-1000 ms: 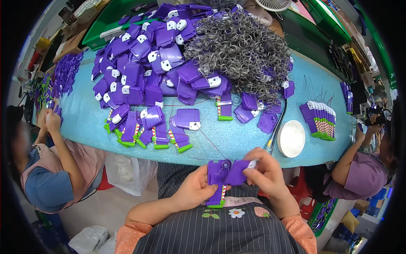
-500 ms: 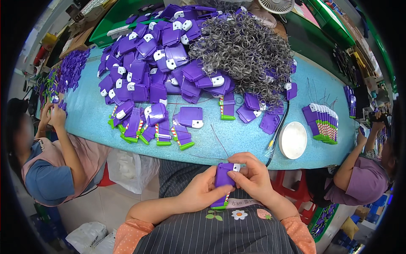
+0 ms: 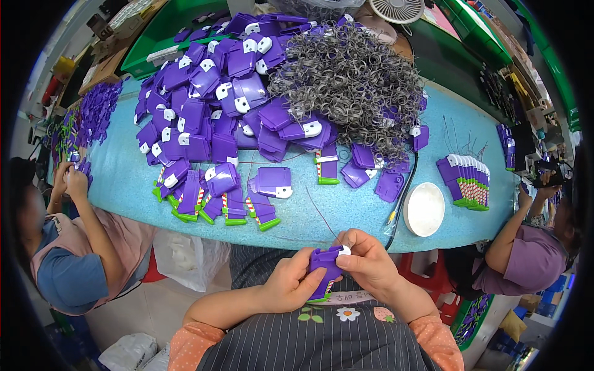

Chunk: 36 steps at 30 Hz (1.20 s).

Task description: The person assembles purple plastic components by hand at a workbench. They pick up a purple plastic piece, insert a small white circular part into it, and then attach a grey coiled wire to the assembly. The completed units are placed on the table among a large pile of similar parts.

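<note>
While both hands pinch it above the lap, left hand point(image 3: 291, 287) and right hand point(image 3: 365, 263) grip the purple plastic piece point(image 3: 325, 272), seemingly light, rigid, best held by its edges.

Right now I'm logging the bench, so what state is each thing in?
Left hand: gripping the purple piece.
Right hand: pinching its top end.
Purple pieces: heaped loose.
Metal rings: piled, tangled.
Finished pieces: stacked in a row.
White lid: lying flat.

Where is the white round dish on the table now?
In the head view, the white round dish lies on the right of the blue table, beside the black cable, below the upright purple stack.
</note>
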{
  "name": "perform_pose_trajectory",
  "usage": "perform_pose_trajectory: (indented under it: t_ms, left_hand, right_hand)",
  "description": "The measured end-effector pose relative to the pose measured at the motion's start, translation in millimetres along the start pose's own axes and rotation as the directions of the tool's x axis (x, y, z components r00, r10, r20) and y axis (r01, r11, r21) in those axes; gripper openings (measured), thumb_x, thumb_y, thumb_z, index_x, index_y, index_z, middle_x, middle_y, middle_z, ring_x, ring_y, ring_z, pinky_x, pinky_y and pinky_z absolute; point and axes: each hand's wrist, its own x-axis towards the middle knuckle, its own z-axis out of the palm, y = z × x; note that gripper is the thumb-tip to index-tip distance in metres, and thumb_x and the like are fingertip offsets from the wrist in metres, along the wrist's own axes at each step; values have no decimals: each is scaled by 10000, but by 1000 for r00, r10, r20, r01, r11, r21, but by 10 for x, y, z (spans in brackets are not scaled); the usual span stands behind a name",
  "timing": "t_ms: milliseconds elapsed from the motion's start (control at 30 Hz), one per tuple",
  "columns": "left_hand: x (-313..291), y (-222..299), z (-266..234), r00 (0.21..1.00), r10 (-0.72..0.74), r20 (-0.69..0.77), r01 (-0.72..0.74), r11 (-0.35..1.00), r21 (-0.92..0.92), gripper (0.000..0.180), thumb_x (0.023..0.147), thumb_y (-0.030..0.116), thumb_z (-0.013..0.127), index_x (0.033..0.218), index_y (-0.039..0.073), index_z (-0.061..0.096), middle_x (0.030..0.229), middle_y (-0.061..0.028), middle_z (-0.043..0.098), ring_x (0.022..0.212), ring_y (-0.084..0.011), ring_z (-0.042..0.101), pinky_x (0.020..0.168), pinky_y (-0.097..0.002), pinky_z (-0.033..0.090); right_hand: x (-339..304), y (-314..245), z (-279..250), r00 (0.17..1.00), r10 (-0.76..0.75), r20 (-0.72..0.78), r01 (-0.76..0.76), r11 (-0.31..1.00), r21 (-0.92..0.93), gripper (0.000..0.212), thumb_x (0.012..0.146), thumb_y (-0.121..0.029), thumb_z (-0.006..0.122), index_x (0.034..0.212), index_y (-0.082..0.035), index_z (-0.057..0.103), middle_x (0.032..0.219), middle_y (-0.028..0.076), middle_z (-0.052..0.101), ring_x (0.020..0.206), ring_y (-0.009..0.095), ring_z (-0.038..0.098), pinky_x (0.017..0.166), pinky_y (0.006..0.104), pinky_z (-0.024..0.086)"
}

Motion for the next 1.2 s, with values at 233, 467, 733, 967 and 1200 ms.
perform_pose_trajectory:
  t_ms: [233,467,733,967,1200]
  left_hand:
    - [177,99,-126,989,-13,148,-10,989,149,226,899,87,545,1093,-23,510,839,-104,628,755,-153,611,666,-296,473]
    - [231,238,-77,984,169,-54,-156,970,189,201,886,78,575,1058,-21,543,935,-94,606,854,-122,583,739,-268,455]
    - [163,21,-41,963,-5,-268,-44,984,-175,206,922,110,557,1063,-30,502,935,-44,596,851,-76,541,751,-241,456]
    - [173,60,-83,949,31,-315,-71,991,-117,193,915,92,559,1052,-34,510,950,-52,597,828,-72,545,713,-236,457]
    - [200,-24,12,919,369,-138,-288,868,404,225,805,-4,614,1008,-35,519,903,-142,559,867,-275,570,758,-366,457]
  right_hand:
    - [-68,-171,-66,920,-327,215,373,567,-734,184,788,-104,711,819,-26,546,750,36,522,686,96,481,613,252,384]
    - [-175,-320,-45,922,-363,135,308,475,-825,213,749,-131,747,859,3,623,720,60,550,528,95,460,482,254,357]
    - [-156,-87,-26,959,-259,113,235,507,-829,155,824,-127,683,882,1,617,617,36,534,495,86,460,455,252,353]
    - [11,6,-111,953,-277,120,279,655,-702,150,814,-108,684,870,7,606,746,61,569,667,119,528,593,264,416]
    - [-15,-54,-165,911,-348,222,374,469,-800,165,781,-74,691,898,6,609,836,83,583,758,181,549,702,303,440]
